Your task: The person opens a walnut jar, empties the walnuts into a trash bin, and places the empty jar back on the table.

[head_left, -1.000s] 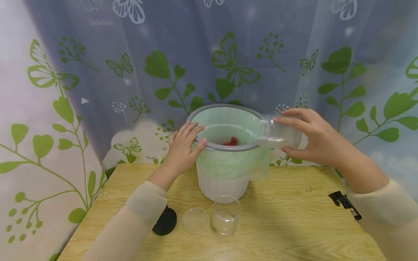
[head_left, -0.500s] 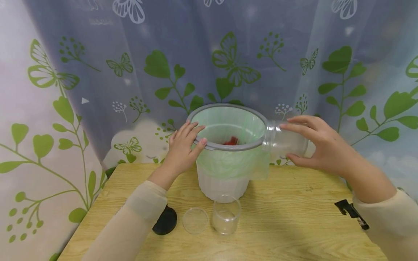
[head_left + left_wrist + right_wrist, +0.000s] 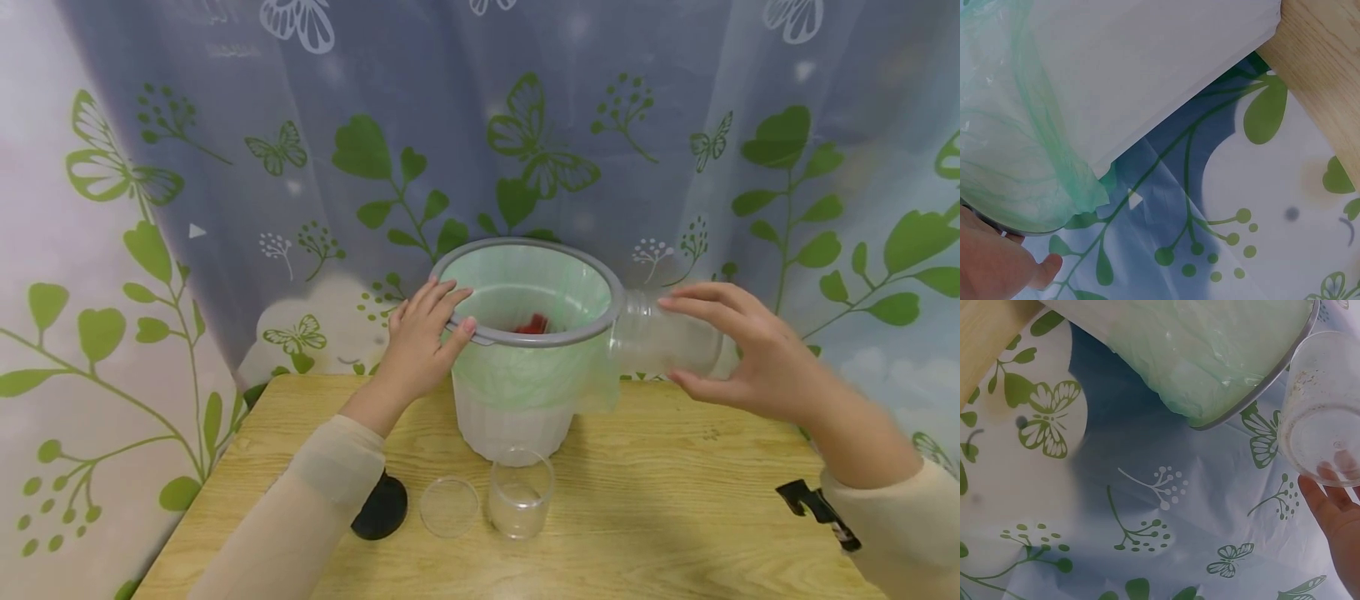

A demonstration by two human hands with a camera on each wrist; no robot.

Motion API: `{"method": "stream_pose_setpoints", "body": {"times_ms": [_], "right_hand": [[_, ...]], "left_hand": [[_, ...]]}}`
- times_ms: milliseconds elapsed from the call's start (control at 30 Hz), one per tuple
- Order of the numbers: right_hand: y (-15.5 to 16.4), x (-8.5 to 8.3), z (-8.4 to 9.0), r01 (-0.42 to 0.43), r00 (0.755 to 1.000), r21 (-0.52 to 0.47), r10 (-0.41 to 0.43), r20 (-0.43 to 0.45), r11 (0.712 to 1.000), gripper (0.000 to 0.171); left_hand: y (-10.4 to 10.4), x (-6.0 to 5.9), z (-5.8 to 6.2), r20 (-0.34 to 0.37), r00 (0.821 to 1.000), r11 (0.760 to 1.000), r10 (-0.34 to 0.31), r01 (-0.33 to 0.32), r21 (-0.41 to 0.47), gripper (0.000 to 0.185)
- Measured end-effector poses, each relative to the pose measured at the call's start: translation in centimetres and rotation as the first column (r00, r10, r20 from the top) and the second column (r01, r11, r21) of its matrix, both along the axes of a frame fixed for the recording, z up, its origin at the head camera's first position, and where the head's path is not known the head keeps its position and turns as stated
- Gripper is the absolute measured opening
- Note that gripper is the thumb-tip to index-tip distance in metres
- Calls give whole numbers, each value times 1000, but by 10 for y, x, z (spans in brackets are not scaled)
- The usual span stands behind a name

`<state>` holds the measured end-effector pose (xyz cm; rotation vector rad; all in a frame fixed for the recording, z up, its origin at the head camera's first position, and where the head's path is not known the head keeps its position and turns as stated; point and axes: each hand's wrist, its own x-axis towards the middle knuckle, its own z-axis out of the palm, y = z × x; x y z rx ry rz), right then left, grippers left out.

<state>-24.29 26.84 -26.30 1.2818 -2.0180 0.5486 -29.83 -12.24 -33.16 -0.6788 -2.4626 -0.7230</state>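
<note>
The right hand (image 3: 757, 358) holds a clear plastic jar (image 3: 660, 337) sideways beside the white bin's grey rim (image 3: 480, 335) (green bag inside); the left hand (image 3: 420, 346) grips that rim.

- A clear glass (image 3: 521, 495) stands on the wooden table (image 3: 675, 517).
- A clear lid (image 3: 448, 506) and black cap (image 3: 382, 508) lie beside it.
- A butterfly-print curtain (image 3: 225, 167) hangs behind.

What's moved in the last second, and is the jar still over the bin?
The right hand, gripping the clear jar on its side, has drawn it rightward and slightly down; its mouth, earlier over the bin's grey rim, now sits just outside it. The left hand still holds the rim. The glass, clear lid and black lid on the table have not moved.
</note>
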Motion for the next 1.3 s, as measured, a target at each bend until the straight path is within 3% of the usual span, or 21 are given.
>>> {"method": "stream_pose_setpoints", "body": {"times_ms": [300, 467, 1067, 1300], "right_hand": [[10, 8, -14, 50, 989, -14, -48, 136, 999, 71], [13, 13, -19, 103, 980, -4, -101, 171, 995, 87], [21, 19, -49, 106, 955, -80, -79, 284, 991, 92], [21, 16, -57, 15, 961, -154, 28, 277, 988, 90]], "left_hand": [[0, 0, 0, -7, 1000, 1000, 0, 0, 3, 79], [0, 1, 0, -12, 1000, 1000, 1, -1, 5, 80], [0, 1, 0, 6, 1000, 1000, 6, -6, -1, 78], [0, 1, 0, 0, 1000, 1000, 6, -6, 2, 79]]}}
